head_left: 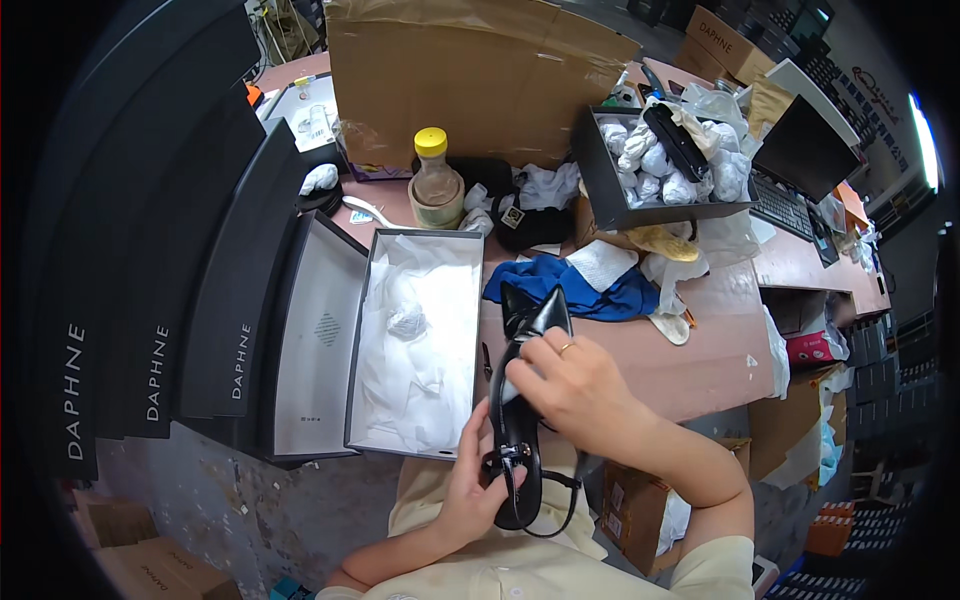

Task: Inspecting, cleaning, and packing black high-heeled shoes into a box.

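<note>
- Fingers of the left hand (470, 505) are closed around the heel end of a black shoe (517, 425), the thumb lying by its buckled strap (508, 457).
- Fingers of the right hand (590, 392) are bent and drawn together over the front part, touching it; something pale shows beside their tips, but whether they grip it cannot be told.
- The shoe is raised at the near edge of the table (680, 365), pointed toe far, heel near; a second black pointed toe (514, 303) shows just left of its own.
- Left of the shoe lies an open box (479, 335) lined with white tissue paper (400, 370), with a grey-lined lid (318, 335) beside it.
- A crumpled blue cloth (545, 282) lies just beyond the toe, to the right.
- Farther right, a black box (665, 214) holds white paper balls (650, 187).
</note>
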The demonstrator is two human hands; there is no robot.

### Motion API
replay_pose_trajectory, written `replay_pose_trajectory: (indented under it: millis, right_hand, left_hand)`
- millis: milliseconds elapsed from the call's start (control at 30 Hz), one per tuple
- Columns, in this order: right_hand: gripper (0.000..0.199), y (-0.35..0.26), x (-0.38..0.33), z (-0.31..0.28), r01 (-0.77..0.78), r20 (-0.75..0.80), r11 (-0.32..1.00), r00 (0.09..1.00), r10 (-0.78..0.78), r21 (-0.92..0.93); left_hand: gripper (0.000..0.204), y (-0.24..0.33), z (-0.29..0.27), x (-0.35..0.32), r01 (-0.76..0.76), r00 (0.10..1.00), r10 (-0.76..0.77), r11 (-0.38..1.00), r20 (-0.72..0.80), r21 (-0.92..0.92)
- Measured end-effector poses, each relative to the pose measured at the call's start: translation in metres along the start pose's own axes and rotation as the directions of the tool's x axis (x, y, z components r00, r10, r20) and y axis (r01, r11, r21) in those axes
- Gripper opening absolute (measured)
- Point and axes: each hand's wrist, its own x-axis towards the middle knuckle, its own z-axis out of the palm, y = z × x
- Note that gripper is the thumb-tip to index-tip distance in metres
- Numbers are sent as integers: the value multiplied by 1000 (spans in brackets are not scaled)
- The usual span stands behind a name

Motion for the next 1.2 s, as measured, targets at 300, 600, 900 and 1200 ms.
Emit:
replay_pose_trajectory:
  millis: [300, 600, 900, 1200]
  right_hand:
    - [18, 5, -6, 0, -20, -84, 968, 996, 42, 248]
    - [23, -10, -9, 7, 47, -58, 999, 997, -47, -2]
    - [35, -25, -18, 18, -140, -117, 989, 982, 146, 56]
    - [42, -28, -13, 23, -169, -195, 967, 959, 205, 189]
  left_hand:
    - [75, -6, -1, -3, 146, 985, -165, 946, -43, -288]
    - [77, -9, 2, -3, 12, 998, -19, 991, -52, -134]
    - [77, -9, 8, -5, -35, 991, 22, 995, -129, -98]
    - [80, -8, 4, -5, -22, 994, 3, 985, -109, -173]
